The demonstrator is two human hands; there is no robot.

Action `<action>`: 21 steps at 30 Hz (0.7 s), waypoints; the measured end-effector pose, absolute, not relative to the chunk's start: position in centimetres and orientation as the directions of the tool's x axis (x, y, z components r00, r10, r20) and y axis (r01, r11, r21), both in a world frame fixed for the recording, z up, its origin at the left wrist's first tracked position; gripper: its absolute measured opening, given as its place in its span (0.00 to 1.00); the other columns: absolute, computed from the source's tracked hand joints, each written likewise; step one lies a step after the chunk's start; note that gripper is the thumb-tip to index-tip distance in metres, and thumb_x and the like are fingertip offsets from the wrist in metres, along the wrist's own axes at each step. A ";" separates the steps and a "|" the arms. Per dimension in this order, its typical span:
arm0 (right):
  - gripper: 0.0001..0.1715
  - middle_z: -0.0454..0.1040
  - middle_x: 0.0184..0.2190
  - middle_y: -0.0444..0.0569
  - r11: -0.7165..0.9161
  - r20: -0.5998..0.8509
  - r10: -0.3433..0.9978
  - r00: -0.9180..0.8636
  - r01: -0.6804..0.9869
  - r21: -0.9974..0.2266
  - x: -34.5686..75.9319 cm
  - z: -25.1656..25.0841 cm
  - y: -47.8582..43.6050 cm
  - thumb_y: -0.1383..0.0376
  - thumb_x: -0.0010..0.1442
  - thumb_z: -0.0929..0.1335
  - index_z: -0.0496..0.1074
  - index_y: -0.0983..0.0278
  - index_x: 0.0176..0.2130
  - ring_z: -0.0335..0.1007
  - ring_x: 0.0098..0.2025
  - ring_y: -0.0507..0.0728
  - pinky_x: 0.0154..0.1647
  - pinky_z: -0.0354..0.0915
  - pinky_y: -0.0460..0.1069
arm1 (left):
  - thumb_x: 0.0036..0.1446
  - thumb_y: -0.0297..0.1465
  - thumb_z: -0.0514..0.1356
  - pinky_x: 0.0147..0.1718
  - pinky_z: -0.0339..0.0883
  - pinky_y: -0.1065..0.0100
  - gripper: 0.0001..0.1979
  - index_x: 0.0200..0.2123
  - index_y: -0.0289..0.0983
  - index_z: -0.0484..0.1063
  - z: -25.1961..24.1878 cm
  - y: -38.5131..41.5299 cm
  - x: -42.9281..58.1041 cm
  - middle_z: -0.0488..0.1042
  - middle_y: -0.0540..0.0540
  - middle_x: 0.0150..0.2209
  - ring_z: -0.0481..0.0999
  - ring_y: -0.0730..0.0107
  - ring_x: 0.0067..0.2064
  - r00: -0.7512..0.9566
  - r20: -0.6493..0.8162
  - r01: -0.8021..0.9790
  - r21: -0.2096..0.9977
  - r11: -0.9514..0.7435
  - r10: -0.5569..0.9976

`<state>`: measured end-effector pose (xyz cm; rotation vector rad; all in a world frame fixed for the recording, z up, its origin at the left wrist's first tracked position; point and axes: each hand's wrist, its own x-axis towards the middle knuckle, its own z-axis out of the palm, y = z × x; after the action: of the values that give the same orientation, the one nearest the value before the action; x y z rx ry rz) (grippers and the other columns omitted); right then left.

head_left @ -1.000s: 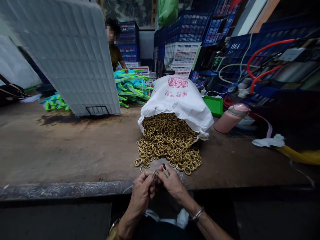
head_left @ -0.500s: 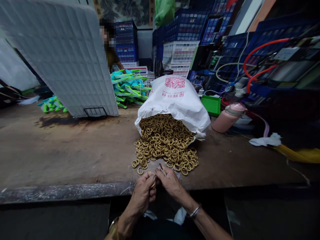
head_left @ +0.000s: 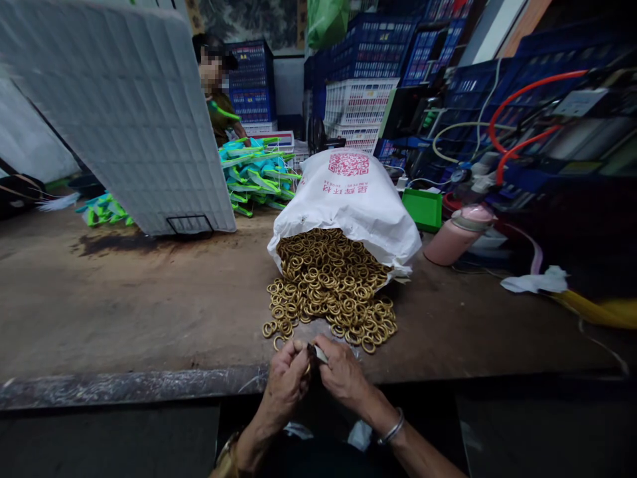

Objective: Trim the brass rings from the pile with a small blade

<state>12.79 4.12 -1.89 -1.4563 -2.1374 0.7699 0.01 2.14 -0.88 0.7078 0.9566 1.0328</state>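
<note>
My left hand (head_left: 288,375) is closed near the table's front edge. A brass-coloured ring (head_left: 308,368) shows in part between its fingers. My right hand (head_left: 344,373) is closed on a small pale tool (head_left: 321,355) with a dark tip. That tip touches or nearly touches the left fingertips; I cannot tell which, and the exact kind of tool is unclear. Just beyond both hands, a heap of brass-coloured rings (head_left: 328,292) spills out of a white sack (head_left: 348,199) lying on its side with its mouth towards me.
A tall whitish ribbed panel (head_left: 149,126) stands on the wooden table (head_left: 124,318). Behind it lie green and blue plastic pieces (head_left: 259,176), with a person (head_left: 219,99) beyond them. A pink bottle (head_left: 458,236) and a green tray (head_left: 422,209) sit right of the sack.
My right hand has turned the tool, bringing its tip from pointing up and away to the left fingertips. The person at the back has come further into view.
</note>
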 end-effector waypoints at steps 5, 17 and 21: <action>0.16 0.67 0.22 0.44 0.314 0.001 0.932 -0.362 0.806 -0.502 13.0 -1.5 4.2 0.77 0.42 0.58 0.63 0.63 0.32 0.58 0.24 0.52 0.25 0.45 0.47 | 0.47 0.44 0.60 0.14 0.43 0.78 0.18 0.24 0.37 0.57 -0.9 2.1 -0.2 0.53 0.59 0.16 0.49 0.85 0.15 0.191 -0.314 -0.344 0.866 0.363 0.930; 0.20 0.71 0.27 0.46 0.320 0.105 0.945 -0.310 0.808 -0.494 10.8 -2.8 7.0 0.78 0.45 0.58 0.65 0.62 0.38 0.64 0.29 0.53 0.28 0.49 0.45 | 0.44 0.30 0.60 0.11 0.38 0.79 0.06 0.24 0.33 0.66 -6.0 -2.4 -1.0 0.58 0.55 0.15 0.53 0.84 0.12 0.451 -0.715 -0.269 0.462 0.845 0.534; 0.21 0.72 0.30 0.45 0.341 0.134 0.938 -0.320 0.783 -0.520 8.6 -3.1 7.9 0.75 0.48 0.59 0.64 0.61 0.42 0.66 0.31 0.53 0.29 0.50 0.45 | 0.45 0.28 0.60 0.14 0.52 0.77 0.05 0.23 0.32 0.66 -9.6 -1.9 -0.3 0.65 0.50 0.18 0.61 0.80 0.16 0.334 -0.788 -0.392 0.383 0.837 0.517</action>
<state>8.59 7.85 -3.08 -1.5111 -2.1996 0.5104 -0.33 -1.85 -9.62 0.1325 1.0780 0.5954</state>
